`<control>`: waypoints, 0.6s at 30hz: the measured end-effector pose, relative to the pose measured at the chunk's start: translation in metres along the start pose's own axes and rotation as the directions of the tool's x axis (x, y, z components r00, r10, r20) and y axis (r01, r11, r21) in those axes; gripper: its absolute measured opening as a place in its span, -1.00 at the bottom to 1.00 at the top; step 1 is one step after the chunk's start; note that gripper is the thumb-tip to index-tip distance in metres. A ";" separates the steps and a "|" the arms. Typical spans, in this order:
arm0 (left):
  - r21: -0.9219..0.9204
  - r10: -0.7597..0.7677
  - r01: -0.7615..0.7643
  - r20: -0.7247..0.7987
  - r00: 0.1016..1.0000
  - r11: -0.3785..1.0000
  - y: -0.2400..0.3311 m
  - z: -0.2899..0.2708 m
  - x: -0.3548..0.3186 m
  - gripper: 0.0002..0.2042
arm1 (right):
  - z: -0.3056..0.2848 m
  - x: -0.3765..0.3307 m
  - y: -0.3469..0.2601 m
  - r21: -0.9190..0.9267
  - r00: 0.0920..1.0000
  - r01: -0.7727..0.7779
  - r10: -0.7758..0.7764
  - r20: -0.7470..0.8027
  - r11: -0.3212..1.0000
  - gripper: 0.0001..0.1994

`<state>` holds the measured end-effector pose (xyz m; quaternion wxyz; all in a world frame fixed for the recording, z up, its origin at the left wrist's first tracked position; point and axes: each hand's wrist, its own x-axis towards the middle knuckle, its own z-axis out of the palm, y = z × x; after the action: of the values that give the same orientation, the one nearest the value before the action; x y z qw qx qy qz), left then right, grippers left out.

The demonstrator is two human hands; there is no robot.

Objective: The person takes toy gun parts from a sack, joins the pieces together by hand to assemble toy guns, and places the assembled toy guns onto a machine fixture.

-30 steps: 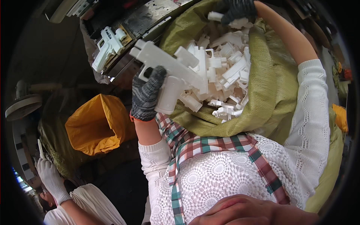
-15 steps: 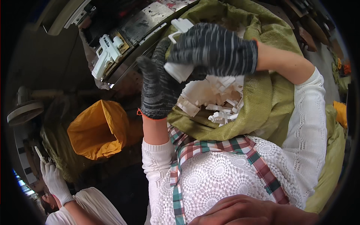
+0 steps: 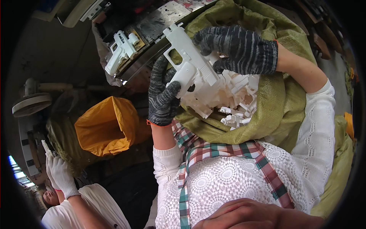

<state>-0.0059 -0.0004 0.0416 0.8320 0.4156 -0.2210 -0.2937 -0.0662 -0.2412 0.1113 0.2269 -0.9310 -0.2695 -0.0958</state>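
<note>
A white toy pistol [image 3: 187,53] is in my left hand [image 3: 163,93], muzzle end pointing up and away. The striped dark grey glove closes around its grip, thumb across the near side. Just right of the pistol's slide, my right hand [image 3: 240,49], in a matching glove, has its fingers and thumb bent around a small white plastic piece [image 3: 212,57]. Whether that piece joins the pistol cannot be made out. Below both hands gapes a green woven sack [image 3: 280,103] holding many white plastic parts [image 3: 238,114].
Another white toy pistol [image 3: 121,49] lies on the metal worktable [image 3: 160,19] at the far left. A yellow bag [image 3: 103,129] stands open to the left, near a fan [image 3: 32,105]. At lower left a co-worker's white-gloved hand [image 3: 61,175] holds a thin white piece.
The right hand has moved right, off the toy pistol, which it was covering. The pistol now shows almost whole in the left hand, whose thumb has closed over the grip.
</note>
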 end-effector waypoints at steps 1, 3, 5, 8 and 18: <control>0.019 -0.014 0.015 -0.010 1.000 1.000 0.001 0.001 -0.001 -0.20 | 0.001 -0.003 0.001 0.005 1.000 0.013 -0.013 -0.002 1.000 -0.59; 0.042 -0.013 0.014 -0.024 1.000 0.999 -0.001 0.003 -0.003 -0.22 | 0.004 -0.007 -0.003 -0.218 1.000 0.009 -0.011 -0.008 0.976 -0.61; 0.060 -0.003 0.005 -0.033 0.999 0.998 -0.003 0.001 -0.003 -0.26 | 0.003 -0.006 -0.004 -0.224 1.000 0.019 -0.014 0.023 0.974 -0.61; 0.089 -0.011 0.015 -0.042 0.999 0.996 0.009 0.006 -0.007 -0.39 | -0.005 -0.005 0.003 -0.176 0.996 0.080 -0.071 0.060 0.981 -0.59; 0.513 0.497 -0.290 -0.328 0.803 0.808 -0.029 -0.038 -0.042 -0.72 | -0.028 -0.009 -0.001 -0.112 0.995 0.027 -0.016 0.094 0.993 -0.50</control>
<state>-0.0218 0.0350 -0.0082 0.7874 0.5909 -0.1676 0.0519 -0.0754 -0.2579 0.1334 0.1599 -0.9428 -0.2840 -0.0700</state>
